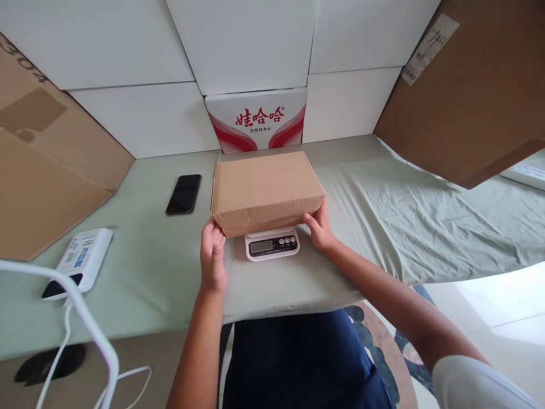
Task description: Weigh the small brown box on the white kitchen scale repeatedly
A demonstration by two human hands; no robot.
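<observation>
A closed brown cardboard box (266, 184) sits over a white digital kitchen scale (272, 245), whose front panel with display and buttons sticks out below it. Whether the box rests fully on the scale's plate cannot be told. My left hand (213, 255) grips the box at its front left corner, fingers against the side and thumb pointing up. At the front right corner, my right hand (318, 227) holds it with the thumb on the front face and the fingers partly hidden behind the side.
A black phone (184, 194) lies left of the box on the green cloth (145, 227). Further left are a white device (80, 261) with a cable and a large carton (55, 153). Behind stands a red-and-white printed carton (259, 120); another brown carton (464, 96) is at right.
</observation>
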